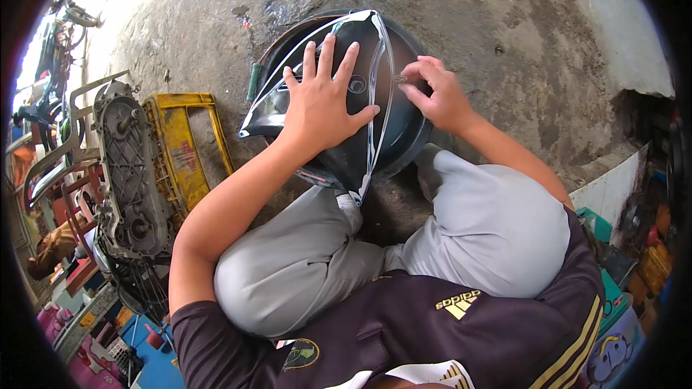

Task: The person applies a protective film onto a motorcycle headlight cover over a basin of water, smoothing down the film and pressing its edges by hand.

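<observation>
A glossy black pouch (pixel 339 133) with pale edging lies across a round black basin (pixel 416 126) on the ground in front of me. My left hand (pixel 321 101) rests flat on the pouch with its fingers spread. A pale, zip-like strip (pixel 391 65) curves along the pouch's right side. At that strip, the thumb and fingers of my right hand (pixel 435 92) pinch a small piece that looks like a zip pull (pixel 400 79). The basin's inside is mostly covered by the pouch and my left hand.
A green handle (pixel 254 82) shows at the basin's left side. Further left are a yellow crate (pixel 184 148) and a grey metal engine casing (pixel 132 166). Bikes and clutter line the left edge. My bent knees flank the basin on a stained concrete floor (pixel 497 36).
</observation>
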Demonstrator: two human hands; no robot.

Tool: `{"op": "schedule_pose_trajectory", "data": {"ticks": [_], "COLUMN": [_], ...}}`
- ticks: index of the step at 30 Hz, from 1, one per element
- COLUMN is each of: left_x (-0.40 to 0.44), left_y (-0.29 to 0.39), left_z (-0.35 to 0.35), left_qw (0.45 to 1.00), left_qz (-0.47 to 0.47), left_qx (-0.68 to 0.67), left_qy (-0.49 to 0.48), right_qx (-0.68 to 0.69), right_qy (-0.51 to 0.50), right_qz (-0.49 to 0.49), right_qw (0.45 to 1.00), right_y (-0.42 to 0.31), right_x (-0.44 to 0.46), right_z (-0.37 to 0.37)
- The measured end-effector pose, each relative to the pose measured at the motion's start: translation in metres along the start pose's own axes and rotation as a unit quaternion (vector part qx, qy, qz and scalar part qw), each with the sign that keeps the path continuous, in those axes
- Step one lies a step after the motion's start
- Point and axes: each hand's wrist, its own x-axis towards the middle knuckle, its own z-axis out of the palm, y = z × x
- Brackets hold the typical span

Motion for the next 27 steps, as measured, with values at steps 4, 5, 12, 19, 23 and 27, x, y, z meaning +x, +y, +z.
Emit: {"op": "schedule_pose_trajectory", "data": {"ticks": [4, 5, 12, 19, 23, 27], "left_x": [0.000, 0.000, -0.001, 0.000, 0.000, -0.001], "left_y": [-0.001, -0.001, -0.001, -0.002, -0.002, -0.002], "left_z": [0.001, 0.001, 0.002, 0.002, 0.002, 0.003], "left_qw": [1.000, 1.000, 1.000, 1.000, 1.000, 1.000], "left_qz": [0.002, 0.001, 0.003, 0.006, 0.006, 0.007], "left_qx": [-0.001, -0.001, 0.001, 0.000, -0.002, -0.001], "left_qy": [0.002, 0.001, 0.002, 0.004, 0.008, 0.011], "right_qx": [-0.021, 0.004, 0.113, 0.124, 0.098, 0.055], "right_qy": [0.002, 0.006, -0.002, -0.039, -0.034, -0.039], "right_qz": [-0.033, -0.025, 0.093, 0.045, 0.050, 0.084], "right_qw": [0.999, 1.000, 0.989, 0.990, 0.993, 0.994], "right_y": [-0.002, -0.001, -0.013, -0.010, -0.013, -0.024], "right_x": [-0.001, -0.002, -0.003, -0.004, -0.004, -0.001], "right_z": [-0.010, -0.011, -0.019, -0.023, -0.021, -0.023]}}
